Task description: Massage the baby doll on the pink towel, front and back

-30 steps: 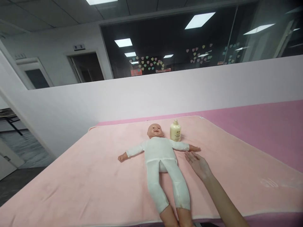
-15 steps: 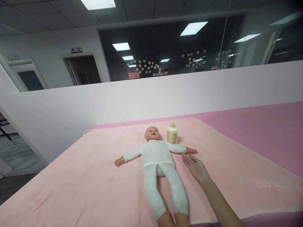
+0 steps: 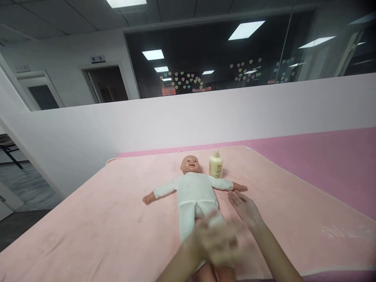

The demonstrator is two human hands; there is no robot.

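A baby doll (image 3: 196,188) in a white suit lies on its back on a peach blanket (image 3: 123,219), its arms spread wide. Just below the doll's arm on the right is my right hand (image 3: 243,205), palm turned up and fingers stretched out, holding nothing. My left hand (image 3: 219,239) is smeared by motion above the doll's legs and hides much of them; its fingers cannot be made out. A pale yellow pump bottle (image 3: 216,166) stands upright beside the doll's head.
A low white wall (image 3: 164,125) runs behind the blanket, with a dark window above it. Pink mat (image 3: 323,156) shows at the right. Grey floor and dark table legs are at the far left.
My left hand has come into view from below, over the doll's legs. My right hand stays near the doll's arm. The view has shifted slightly.
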